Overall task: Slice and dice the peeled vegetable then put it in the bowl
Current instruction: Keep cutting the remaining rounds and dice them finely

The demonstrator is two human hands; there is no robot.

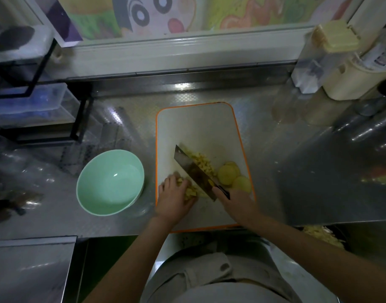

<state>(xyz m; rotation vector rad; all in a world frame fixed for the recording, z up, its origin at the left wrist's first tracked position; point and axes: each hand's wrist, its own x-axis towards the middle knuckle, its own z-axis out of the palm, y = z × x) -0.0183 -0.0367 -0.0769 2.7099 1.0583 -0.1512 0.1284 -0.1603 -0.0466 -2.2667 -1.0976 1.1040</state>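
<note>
On the white, orange-rimmed plastic cutting board (198, 127), the right hand (233, 204) grips the black handle of a broad steel cleaver (192, 169), its blade slanting toward 10 o'clock across the pile of diced yellow vegetable (201, 160). The left hand (172, 197), at 8 o'clock of the blade, lies on the near end of that pile with bent fingers cupping the pieces. A few round yellow vegetable slices (228, 173) lie uncut at 4 o'clock of the board's middle, and the pale green ceramic bowl (104, 193) stands on the steel counter (286, 171) at the board's 9 o'clock, just beside it.
</note>
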